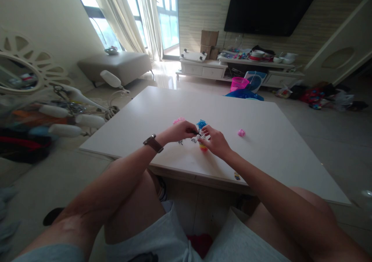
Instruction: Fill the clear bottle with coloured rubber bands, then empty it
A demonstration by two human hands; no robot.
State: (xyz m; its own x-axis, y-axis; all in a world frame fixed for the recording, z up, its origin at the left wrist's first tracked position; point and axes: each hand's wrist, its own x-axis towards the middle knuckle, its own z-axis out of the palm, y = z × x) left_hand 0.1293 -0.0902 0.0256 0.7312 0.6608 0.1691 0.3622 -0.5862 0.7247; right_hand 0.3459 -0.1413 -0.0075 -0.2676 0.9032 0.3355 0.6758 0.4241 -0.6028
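My left hand (186,131), with a watch (153,143) on its wrist, is closed with its fingertips pinching a thin black strip (198,131). Facing it, my right hand (215,141) curls its fingers about the white top of a small container (203,147) with yellow and red on its side. The container stands upright on the white table (250,153). Just behind the hands lies a tangled blue bunch (201,124). A pink bunch (178,120) is partly hidden by my left hand. Small black loops (193,140) lie near the container.
A small pink object (241,132) sits on the table to the right. A little yellow-and-blue figure (237,176) lies at the front edge. Beyond the table are a pink basket (238,84) and a low cabinet (200,70). White lamp-like parts (90,121) stand at the left.
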